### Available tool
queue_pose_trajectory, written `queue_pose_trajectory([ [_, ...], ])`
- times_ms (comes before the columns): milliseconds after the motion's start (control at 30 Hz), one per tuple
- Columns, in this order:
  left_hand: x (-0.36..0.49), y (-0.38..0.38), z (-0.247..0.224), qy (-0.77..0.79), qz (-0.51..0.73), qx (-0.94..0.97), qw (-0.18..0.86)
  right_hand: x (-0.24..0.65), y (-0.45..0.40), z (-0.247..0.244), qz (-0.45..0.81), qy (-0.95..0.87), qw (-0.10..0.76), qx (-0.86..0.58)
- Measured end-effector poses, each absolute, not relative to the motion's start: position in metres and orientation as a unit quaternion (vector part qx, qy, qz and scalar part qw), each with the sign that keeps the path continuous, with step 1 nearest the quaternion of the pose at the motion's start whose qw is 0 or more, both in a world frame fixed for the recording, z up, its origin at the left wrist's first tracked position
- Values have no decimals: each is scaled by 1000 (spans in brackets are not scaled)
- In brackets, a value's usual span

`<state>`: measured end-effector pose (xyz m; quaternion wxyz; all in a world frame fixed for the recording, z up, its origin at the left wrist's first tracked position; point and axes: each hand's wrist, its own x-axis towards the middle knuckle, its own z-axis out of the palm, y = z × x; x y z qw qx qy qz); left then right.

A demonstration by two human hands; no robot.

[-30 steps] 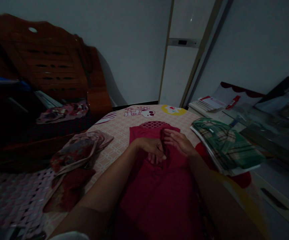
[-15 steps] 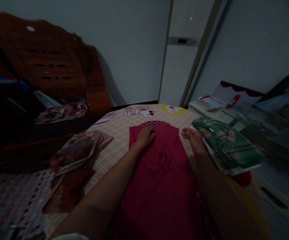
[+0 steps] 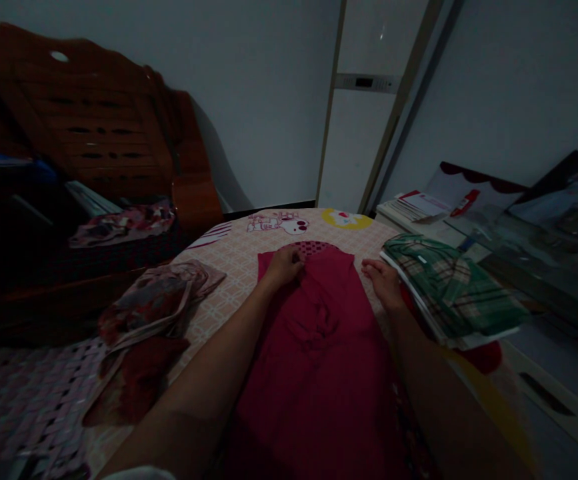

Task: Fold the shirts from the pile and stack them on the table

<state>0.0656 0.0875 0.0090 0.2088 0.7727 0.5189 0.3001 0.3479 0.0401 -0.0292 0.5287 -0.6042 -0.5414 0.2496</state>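
A dark pink garment lies lengthwise on a round table with a patterned cloth; its middle is bunched in small wrinkles. My left hand is on the garment's far left part, fingers closed in a pinch on the fabric. Just off the garment's far right corner is my right hand, its fingers drawn together over the tablecloth; whether anything is between them is too small to tell. Past the garment's far edge shows a patch of dark red pattern.
Crumpled floral cloths lie at the table's left. A folded green plaid cloth sits at the right, beside a glass-topped cabinet. Behind stand a wooden bench and a tall white unit.
My left hand has shifted slightly left and away from me, and the garment's top has creased a little. My right hand has drawn its fingers closer together.
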Motion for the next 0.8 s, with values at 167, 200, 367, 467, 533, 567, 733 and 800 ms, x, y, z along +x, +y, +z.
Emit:
queue_pose_trajectory([
  [167, 55, 93, 4, 536, 260, 761, 257, 349, 39, -27, 166, -619, 471, -606],
  [200, 55, 93, 3, 537, 261, 760, 258, 348, 38, -26, 150, -637, 460, -600],
  [367, 56, 93, 2, 535, 254, 763, 260, 343, 35, -29, 107, -676, 431, -588],
  [467, 55, 94, 0, 529, 259, 762, 270, 341, 38, -33, 92, -675, 417, -602],
  [533, 54, 94, -2, 521, 265, 757, 293, 341, 45, -33, 79, -676, 398, -615],
  [567, 53, 95, -3, 515, 269, 754, 306, 341, 50, -32, 70, -678, 385, -622],
  [733, 51, 96, -6, 494, 280, 739, 363, 336, 78, -18, 33, -707, 268, -654],
  [800, 51, 96, -6, 496, 282, 733, 371, 333, 88, -11, 23, -715, 211, -666],
])
